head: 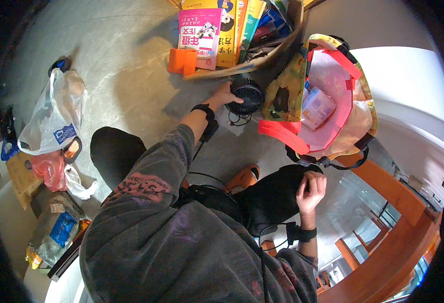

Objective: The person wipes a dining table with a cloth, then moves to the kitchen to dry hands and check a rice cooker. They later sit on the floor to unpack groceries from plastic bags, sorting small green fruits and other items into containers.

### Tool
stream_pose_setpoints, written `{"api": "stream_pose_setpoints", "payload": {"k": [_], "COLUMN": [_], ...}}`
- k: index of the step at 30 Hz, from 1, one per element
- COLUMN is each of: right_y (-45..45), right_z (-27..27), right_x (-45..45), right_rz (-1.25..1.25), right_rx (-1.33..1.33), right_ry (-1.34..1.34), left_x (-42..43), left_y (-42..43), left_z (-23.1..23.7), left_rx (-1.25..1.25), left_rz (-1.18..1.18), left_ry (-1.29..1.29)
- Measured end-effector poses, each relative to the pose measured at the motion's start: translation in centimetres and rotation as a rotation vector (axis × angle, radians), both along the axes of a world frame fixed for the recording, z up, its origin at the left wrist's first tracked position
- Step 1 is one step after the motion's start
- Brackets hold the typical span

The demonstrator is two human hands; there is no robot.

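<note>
My left hand grips a small round black fan by its near left side, the thumb lying over the grille. A thin dark cable loops on the concrete floor just below the fan. Directly beyond it is the rim of a cardboard box with books in it. My right hand rests on my bent right knee, its fingers loosely curled and nothing visible in them. Right of the fan stands an opened patterned bag with red straps and a pink lining, a white-and-blue soft pack inside.
A pink book and an orange item lean at the box's left. On the left lie a white plastic bag, a red bag and a transparent package. Wooden furniture stands at the lower right.
</note>
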State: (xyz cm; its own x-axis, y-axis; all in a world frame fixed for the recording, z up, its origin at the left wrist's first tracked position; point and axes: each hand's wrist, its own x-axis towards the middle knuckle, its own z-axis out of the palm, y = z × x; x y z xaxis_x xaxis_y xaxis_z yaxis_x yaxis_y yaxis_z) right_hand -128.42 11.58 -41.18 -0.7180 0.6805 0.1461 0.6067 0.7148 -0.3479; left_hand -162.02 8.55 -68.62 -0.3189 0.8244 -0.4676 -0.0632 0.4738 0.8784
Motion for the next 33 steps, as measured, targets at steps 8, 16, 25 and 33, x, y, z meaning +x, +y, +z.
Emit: {"api": "stream_pose_setpoints", "payload": {"k": [8,16,25,33], "right_y": [-0.3,-0.5,1.5,0.7], "right_z": [0.8,-3.2,-3.9,-5.9], "right_x": [-3.7,-19.4,-21.2,-21.1], "right_rz": [0.296,0.099,-0.006,-0.153], "right_rx": [-0.232,-1.013,-1.645,-1.677], "right_ry": [0.071,0.519,0.537,0.660], "left_x": [-4.0,-9.6,-11.1,-10.7], "left_y": [-0.7,-7.5,-9.1,-9.1], "left_z": [8.1,28.4,28.5,25.1], "left_rx": [-0.277,-0.022,0.237,0.298], "left_rz": [-0.374,-0.361,0.080,0.339], "left_ry": [0.273,0.297,-0.210,0.032]}}
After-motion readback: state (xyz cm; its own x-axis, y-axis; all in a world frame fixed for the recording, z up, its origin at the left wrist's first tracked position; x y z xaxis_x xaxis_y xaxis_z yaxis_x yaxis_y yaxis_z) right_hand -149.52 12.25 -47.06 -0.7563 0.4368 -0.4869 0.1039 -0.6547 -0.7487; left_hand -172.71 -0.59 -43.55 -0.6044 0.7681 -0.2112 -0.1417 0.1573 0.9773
